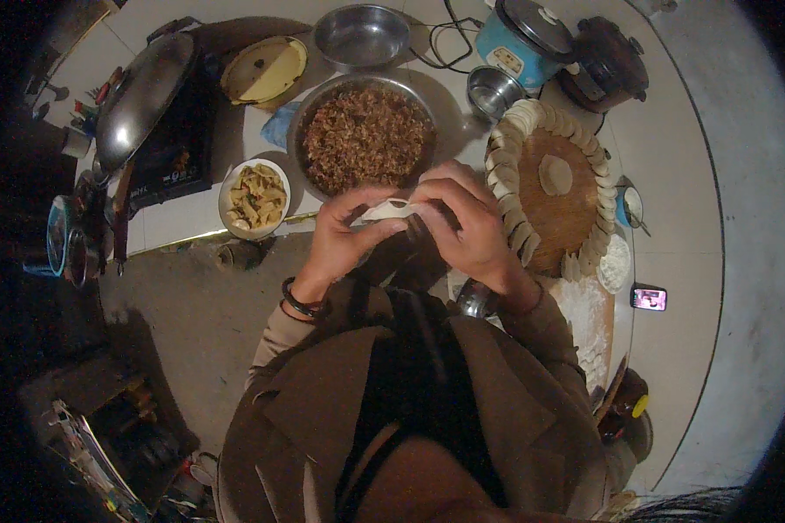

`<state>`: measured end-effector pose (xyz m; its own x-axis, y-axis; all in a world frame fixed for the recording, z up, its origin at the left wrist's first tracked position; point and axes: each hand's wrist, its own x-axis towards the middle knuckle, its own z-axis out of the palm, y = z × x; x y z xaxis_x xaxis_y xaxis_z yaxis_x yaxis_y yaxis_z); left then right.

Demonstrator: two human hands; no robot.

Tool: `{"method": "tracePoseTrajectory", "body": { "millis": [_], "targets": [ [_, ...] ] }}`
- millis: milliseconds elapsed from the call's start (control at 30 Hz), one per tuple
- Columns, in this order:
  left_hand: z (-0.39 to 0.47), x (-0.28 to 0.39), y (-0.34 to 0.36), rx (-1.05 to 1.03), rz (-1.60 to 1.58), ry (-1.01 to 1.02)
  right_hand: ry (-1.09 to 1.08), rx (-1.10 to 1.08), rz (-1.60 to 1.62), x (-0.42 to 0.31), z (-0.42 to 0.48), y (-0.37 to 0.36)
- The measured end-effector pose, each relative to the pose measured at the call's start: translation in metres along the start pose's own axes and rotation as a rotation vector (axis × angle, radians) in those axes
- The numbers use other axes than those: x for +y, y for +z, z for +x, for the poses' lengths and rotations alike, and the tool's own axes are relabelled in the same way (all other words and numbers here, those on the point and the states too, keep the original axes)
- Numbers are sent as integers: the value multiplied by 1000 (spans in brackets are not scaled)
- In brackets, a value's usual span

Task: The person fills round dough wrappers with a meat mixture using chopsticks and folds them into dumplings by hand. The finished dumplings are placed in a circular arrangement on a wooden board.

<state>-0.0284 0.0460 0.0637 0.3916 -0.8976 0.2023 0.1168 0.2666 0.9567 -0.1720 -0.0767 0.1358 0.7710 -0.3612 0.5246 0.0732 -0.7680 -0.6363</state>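
Between both hands, near the front rim of a steel basin (296,163), is a folded dumpling wrapper (389,210). My left hand (350,235) pinches its left part between thumb and fingers. At the other end, the fingertips of my right hand (461,225) grip the edge, where a small gap shows in the fold. Brown minced filling (366,134) fills much of the basin. On the right, overlapping round dough wrappers (502,171) ring a wooden board (549,229), and one flat wrapper (555,174) lies in the middle. Whether filling sits inside the held wrapper is hidden.
A bowl of cooked food (256,199) stands left of the basin. Farther left, a lidded wok (145,98) sits on an induction cooker (176,160). Behind are an empty steel basin (361,36) and a blue rice cooker (523,49). At right lie flour (613,263) and a phone (649,298).
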Motion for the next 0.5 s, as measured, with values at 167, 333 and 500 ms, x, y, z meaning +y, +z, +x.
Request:
{"method": "tracePoseTrajectory", "body": {
  "millis": [167, 333, 500],
  "targets": [
    [-1, 5, 1, -6, 108, -1, -42, -10, -39, -3, 6, -2],
    [0, 9, 2, -30, 131, 0, -72, -29, -125, -1, 3, -4],
    [-2, 12, 3, -24, 148, -52, -102, -38, -105, -1, 4, -5]
  ]
}}
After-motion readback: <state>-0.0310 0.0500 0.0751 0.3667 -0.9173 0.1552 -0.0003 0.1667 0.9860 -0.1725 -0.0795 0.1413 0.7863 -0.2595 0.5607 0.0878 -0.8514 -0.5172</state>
